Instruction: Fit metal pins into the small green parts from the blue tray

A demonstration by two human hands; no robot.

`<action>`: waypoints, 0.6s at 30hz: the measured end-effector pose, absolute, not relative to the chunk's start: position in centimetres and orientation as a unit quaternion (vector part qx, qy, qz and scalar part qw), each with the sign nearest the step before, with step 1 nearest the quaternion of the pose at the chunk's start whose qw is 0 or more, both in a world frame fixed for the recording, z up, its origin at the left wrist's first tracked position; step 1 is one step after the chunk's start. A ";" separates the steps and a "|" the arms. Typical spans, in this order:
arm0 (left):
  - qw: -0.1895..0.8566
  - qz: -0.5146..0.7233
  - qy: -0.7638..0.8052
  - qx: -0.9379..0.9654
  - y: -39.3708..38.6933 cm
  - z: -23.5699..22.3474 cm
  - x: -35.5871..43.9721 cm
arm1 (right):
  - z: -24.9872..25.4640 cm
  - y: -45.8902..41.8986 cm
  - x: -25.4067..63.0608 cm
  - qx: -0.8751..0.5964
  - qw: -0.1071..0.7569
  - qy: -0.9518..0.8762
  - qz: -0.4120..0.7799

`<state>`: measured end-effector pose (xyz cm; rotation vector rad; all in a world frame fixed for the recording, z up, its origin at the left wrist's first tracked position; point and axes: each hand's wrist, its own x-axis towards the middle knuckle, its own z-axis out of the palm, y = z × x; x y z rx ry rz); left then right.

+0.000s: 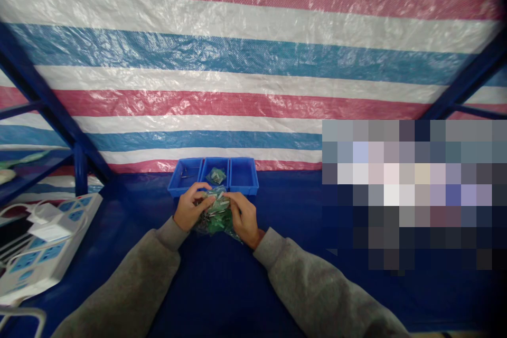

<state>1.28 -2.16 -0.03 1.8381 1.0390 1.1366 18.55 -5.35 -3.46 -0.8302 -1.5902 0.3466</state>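
Between my two hands is a clear plastic bag (217, 216) with green and dark small pieces in it. My left hand (192, 208) grips the bag's left side, thumb and fingers closed on it. On the right, my right hand (243, 216) pinches the bag near its top. What the small pieces are I cannot make out. Just beyond the hands stand three joined blue trays. Thin metal pieces lie in the left tray (174, 186), a small green packet (216, 175) lies in the middle one, and the right tray (243, 190) shows a bare floor.
White power strips (75, 232) with blue sockets, cables and a white adapter (49, 222) lie at the left. A blue metal frame (51, 100) rises on both sides. Behind the blue tabletop (130, 206) hangs a striped plastic sheet (206, 74). The right is blurred out.
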 end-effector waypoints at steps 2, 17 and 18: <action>0.399 0.450 0.394 0.695 -2.1 -0.1 1.2 | -3.4 -5.3 18.7 -0.343 0.606 -0.703 0.146; 0.225 0.388 0.324 0.833 -2.2 0.8 1.1 | -3.7 -5.0 18.5 -0.401 0.606 -0.673 0.138; 0.222 0.383 0.326 0.835 -2.2 0.7 1.2 | -3.6 -5.1 18.5 -0.399 0.610 -0.670 0.142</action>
